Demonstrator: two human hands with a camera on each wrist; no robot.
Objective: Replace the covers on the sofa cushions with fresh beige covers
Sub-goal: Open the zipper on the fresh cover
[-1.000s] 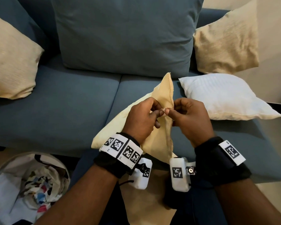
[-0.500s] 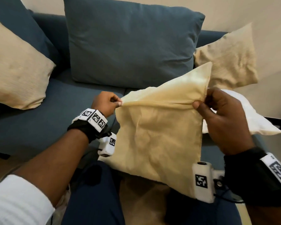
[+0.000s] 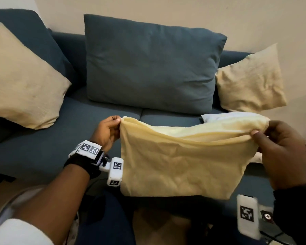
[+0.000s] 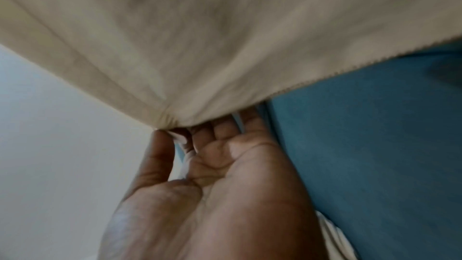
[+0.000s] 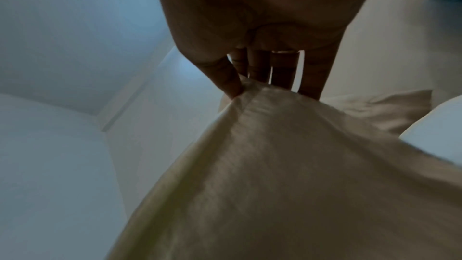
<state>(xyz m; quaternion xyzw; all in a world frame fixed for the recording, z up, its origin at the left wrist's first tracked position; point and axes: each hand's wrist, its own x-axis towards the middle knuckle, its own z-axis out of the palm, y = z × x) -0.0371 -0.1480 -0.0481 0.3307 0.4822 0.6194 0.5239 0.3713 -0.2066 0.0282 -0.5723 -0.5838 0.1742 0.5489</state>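
The person has a beige cover (image 3: 180,161) stretched out flat in front of the sofa (image 3: 42,151), hanging by its top edge. The left hand (image 3: 107,132) is pinching one top corner and the right hand (image 3: 281,147) is pinching the other, thumb on the near side and fingers tucked behind the fabric. The wrist views back that up: fabric bunched right at the fingertips on both sides. The top edge looks parted, so the mouth of the cover seems to be open.

Progress-wise, it looks like roughly the middle. A beige cushion (image 3: 23,80) sits on the left and another (image 3: 249,80) leans at the right, so those are probably done already, though there's no way to be sure they got the fresh covers. A bare white insert (image 3: 217,116) lies on the seat just behind the cover, so stuffing it in and closing up is most likely what's left.

Compared with a second ago: back then both hands were together, fiddling at one corner with the cover dangling edge-on. Half a second ago they'd pulled apart with it tilted up on the right. Now it's spread wider and hanging more level.
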